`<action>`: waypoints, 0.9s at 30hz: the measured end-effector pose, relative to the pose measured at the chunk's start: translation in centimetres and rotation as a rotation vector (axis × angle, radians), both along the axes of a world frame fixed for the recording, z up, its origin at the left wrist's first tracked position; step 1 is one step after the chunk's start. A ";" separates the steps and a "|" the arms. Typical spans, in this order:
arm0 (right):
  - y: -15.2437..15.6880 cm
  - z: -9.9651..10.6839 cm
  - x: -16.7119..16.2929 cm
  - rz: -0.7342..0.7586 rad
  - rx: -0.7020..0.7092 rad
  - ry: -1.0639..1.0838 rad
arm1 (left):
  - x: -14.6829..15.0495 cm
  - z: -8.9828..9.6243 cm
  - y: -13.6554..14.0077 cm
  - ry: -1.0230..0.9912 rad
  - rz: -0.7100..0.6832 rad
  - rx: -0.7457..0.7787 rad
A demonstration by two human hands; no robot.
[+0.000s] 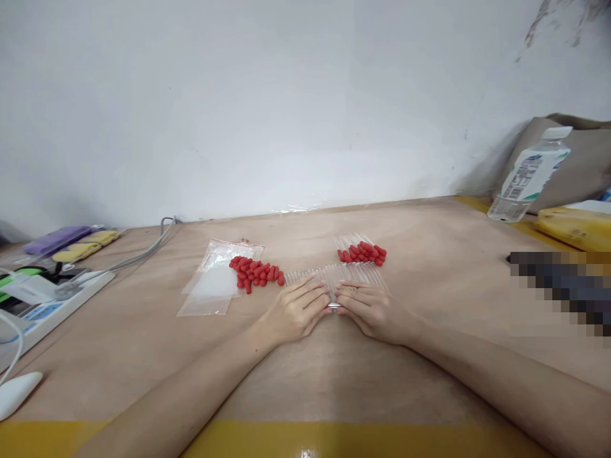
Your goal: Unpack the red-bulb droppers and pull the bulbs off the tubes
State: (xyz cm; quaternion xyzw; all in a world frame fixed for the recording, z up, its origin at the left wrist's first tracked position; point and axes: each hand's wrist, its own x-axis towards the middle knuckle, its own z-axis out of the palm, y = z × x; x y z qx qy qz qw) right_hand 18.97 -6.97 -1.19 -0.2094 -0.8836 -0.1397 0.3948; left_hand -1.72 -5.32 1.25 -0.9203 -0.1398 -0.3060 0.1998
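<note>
Clear thin glass tubes (329, 273) lie side by side in a flat row on the table. My left hand (298, 308) rests over the row's near left part, fingers stretched across the tubes and thumb low at the front. Mirroring it, my right hand (375, 310) covers the near right part, thumb also at the front. Between the two hands a short shiny strip (335, 306) shows; whether it is tube ends or a crosswise tube is unclear. Red rubber bulbs (252, 270) are heaped left of the row. Beyond it, more red bulbs (365, 252) sit on tubes pointing away.
Clear plastic bags (210, 296) lie under the left heap. At far left are a power strip (71, 305), a cable (143, 257), purple and yellow packets (86, 246) and a white mouse-like object (19, 394). A water bottle (529, 175) stands at right, near a pixelated dark object (563, 286).
</note>
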 end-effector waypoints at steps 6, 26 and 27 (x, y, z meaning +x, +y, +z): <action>-0.2 0.3 0.5 -0.004 0.104 -0.053 | -0.1 0.1 -0.1 0.012 -0.003 -0.069; 0.7 1.6 1.9 -0.558 -0.110 0.147 | -6.0 3.3 4.9 -0.472 0.541 -0.264; 0.8 1.6 1.7 -0.550 -0.137 0.164 | -6.8 4.0 5.5 -0.486 0.614 -0.282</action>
